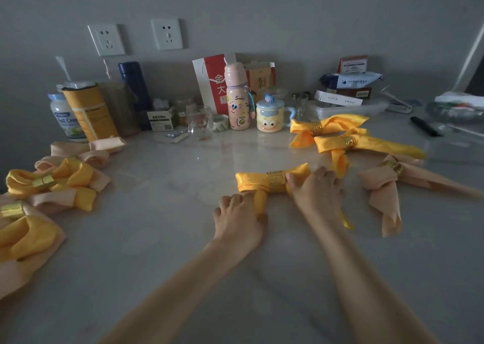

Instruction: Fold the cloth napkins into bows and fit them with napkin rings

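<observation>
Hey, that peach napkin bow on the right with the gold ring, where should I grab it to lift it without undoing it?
Pinch the peach bow at its gold ring, coming from above with fingers either side of the band. The ring gathers the folds at the narrow waist; the tails fan out loose and would likely unfold if pulled.

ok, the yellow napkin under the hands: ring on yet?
On. The gold ring circles the middle of the yellow napkin, a loop on each side.
</observation>
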### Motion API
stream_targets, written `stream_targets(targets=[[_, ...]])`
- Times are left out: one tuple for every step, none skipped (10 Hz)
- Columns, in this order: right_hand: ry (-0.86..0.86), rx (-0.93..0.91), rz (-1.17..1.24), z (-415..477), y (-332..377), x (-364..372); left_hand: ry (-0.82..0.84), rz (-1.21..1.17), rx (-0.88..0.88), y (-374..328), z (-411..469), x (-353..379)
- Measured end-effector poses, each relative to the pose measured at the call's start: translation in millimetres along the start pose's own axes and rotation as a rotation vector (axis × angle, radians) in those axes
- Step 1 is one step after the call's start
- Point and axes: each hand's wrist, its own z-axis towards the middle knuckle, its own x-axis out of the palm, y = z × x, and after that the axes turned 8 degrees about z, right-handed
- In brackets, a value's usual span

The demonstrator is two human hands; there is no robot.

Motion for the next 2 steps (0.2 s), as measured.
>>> stream_targets(targets=[[0.017,0.050,0.078,-4.2,-3.1,-11.0,0.022,0.010,0.014,10.5,-11.9,0.2],[0.041,0.001,0.396,-11.1,-2.3,-41.3,0.024,-0.053,-0.027,18.6,-22.7,-9.3]])
